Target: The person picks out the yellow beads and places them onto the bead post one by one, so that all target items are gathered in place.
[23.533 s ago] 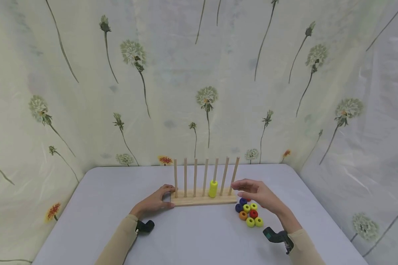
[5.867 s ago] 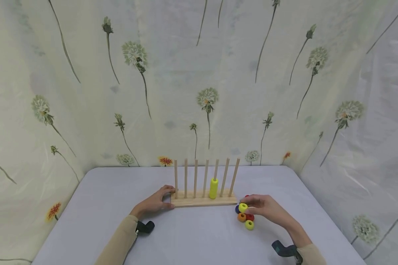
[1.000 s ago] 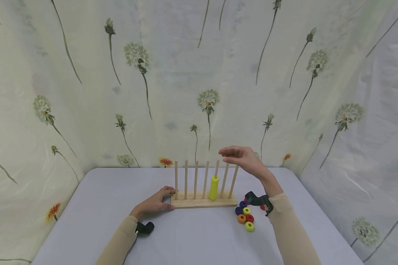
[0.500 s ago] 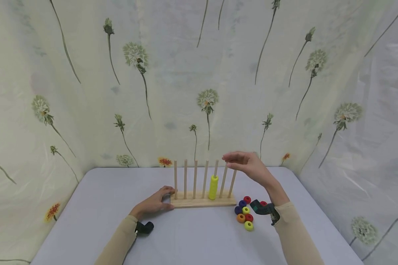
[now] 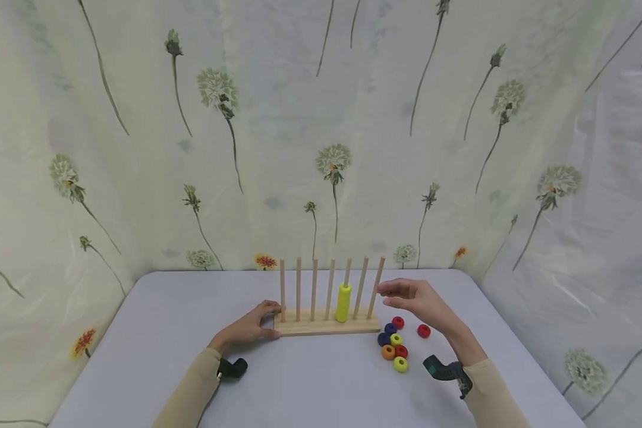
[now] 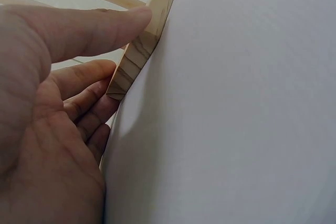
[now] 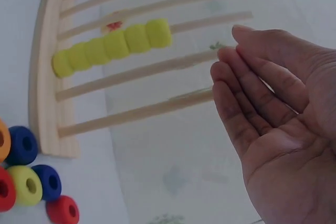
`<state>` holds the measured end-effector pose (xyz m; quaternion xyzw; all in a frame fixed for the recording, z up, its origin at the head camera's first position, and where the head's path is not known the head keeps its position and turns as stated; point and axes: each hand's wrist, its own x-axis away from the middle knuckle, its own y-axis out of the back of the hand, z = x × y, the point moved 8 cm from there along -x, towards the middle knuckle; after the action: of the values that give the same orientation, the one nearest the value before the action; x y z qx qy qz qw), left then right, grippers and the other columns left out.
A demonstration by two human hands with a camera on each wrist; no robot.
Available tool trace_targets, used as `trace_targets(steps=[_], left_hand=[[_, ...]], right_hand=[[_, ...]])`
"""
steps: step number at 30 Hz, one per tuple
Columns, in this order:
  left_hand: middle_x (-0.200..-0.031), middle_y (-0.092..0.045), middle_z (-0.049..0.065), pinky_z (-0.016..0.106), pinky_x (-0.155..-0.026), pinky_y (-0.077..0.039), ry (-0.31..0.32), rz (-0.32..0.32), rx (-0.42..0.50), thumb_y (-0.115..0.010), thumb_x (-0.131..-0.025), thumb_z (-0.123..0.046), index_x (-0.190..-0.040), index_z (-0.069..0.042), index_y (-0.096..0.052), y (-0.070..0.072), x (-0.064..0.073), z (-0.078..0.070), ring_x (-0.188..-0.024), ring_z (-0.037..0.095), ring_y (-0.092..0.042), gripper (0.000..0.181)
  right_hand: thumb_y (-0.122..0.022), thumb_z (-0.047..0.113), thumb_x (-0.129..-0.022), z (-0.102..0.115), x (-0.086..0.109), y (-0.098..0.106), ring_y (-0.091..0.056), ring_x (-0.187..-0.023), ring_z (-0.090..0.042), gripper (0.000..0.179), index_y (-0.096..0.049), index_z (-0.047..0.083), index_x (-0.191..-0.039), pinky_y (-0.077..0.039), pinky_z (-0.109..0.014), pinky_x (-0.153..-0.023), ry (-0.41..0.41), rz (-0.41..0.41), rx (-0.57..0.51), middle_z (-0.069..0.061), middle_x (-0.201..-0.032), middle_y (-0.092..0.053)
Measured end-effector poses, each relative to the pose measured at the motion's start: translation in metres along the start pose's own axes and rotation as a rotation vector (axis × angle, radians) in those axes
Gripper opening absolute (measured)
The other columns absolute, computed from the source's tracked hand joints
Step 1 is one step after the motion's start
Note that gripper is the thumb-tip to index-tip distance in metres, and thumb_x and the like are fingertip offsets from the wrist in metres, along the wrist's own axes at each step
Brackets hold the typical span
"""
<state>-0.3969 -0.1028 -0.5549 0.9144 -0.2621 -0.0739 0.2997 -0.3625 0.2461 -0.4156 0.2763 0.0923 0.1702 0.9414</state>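
Observation:
A wooden peg rack [image 5: 305, 328] with several upright pegs stands on the table. My left hand [image 5: 248, 327] grips the left end of its base; in the left wrist view the thumb [image 6: 121, 27] is on one side and the fingers on the other. A stack of yellow beads [image 5: 343, 303] fills most of one peg, third from the right. My right hand [image 5: 419, 302] is raised just right of the rightmost peg [image 5: 376, 288], palm in view from the wrist camera, fingers loosely bent and nothing in them.
Loose beads lie to the right of the rack: yellow [image 5: 400, 364], orange [image 5: 387, 352], blue [image 5: 383, 339] and red [image 5: 398, 322]. One red bead [image 5: 424, 330] sits apart, under the right forearm. A flowered curtain [image 5: 278, 148] hangs behind the white table [image 5: 310, 386].
Over the last second my right hand came down and right from the peg tops. Since the oldest frame the yellow stack has grown and fewer yellow beads lie loose. My left hand stays put.

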Motion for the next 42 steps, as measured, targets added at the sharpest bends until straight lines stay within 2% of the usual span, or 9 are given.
trace_targets(steps=[9,15,18,24,32,42], left_hand=[[-0.147,-0.036,0.009,0.058,-0.112,-0.025,-0.009,-0.004,-0.014,-0.075,-0.084,-0.031,-0.141,-0.012,-0.048,0.002,0.0,0.003,-0.14,0.034,-0.03,0.066],[-0.148,-0.035,0.012,0.058,-0.112,-0.024,-0.007,0.001,-0.014,-0.074,-0.085,-0.03,-0.142,-0.011,-0.046,0.002,0.001,0.001,-0.14,0.035,-0.03,0.066],[-0.148,-0.035,0.011,0.058,-0.112,-0.025,0.001,-0.002,-0.02,-0.074,-0.085,-0.031,-0.142,-0.011,-0.046,0.002,0.001,0.002,-0.14,0.035,-0.03,0.067],[-0.149,-0.035,0.01,0.058,-0.113,-0.024,0.015,-0.003,-0.007,-0.075,-0.084,-0.033,-0.141,-0.011,-0.047,0.001,0.002,0.006,-0.141,0.034,-0.028,0.067],[-0.148,-0.036,0.008,0.057,-0.113,-0.024,0.01,-0.01,-0.011,-0.076,-0.083,-0.033,-0.14,-0.012,-0.048,0.001,0.0,0.006,-0.142,0.033,-0.028,0.068],[-0.148,-0.035,0.007,0.056,-0.114,-0.023,0.01,-0.001,-0.02,-0.075,-0.083,-0.033,-0.141,-0.012,-0.048,0.0,-0.001,0.004,-0.142,0.032,-0.027,0.067]], right_hand=[[-0.07,0.028,-0.089,-0.044,0.022,0.002,-0.065,-0.108,-0.022,0.036,-0.064,0.014,-0.121,-0.055,-0.028,-0.086,-0.098,0.005,0.001,-0.01,-0.121,-0.066],[-0.073,0.037,-0.085,-0.073,0.032,0.0,-0.064,-0.108,-0.022,0.043,-0.065,0.013,-0.12,-0.053,-0.041,-0.088,-0.177,0.0,-0.013,-0.016,-0.123,-0.065],[-0.071,0.032,-0.087,-0.087,0.034,-0.002,-0.063,-0.11,-0.025,0.041,-0.064,0.01,-0.12,-0.053,-0.043,-0.092,-0.189,-0.002,-0.019,-0.015,-0.122,-0.065],[-0.068,0.019,-0.09,-0.114,0.036,-0.006,-0.063,-0.109,-0.025,0.031,-0.065,0.009,-0.119,-0.054,-0.034,-0.09,-0.217,-0.009,-0.018,-0.012,-0.118,-0.067],[-0.071,0.023,-0.088,-0.133,0.033,-0.009,-0.063,-0.111,-0.025,0.033,-0.066,0.012,-0.119,-0.053,-0.032,-0.092,-0.218,-0.015,-0.03,-0.009,-0.118,-0.067],[-0.071,0.021,-0.087,-0.143,0.031,-0.017,-0.062,-0.112,-0.026,0.039,-0.063,0.007,-0.123,-0.053,-0.024,-0.089,-0.188,0.04,-0.096,-0.014,-0.122,-0.065]])
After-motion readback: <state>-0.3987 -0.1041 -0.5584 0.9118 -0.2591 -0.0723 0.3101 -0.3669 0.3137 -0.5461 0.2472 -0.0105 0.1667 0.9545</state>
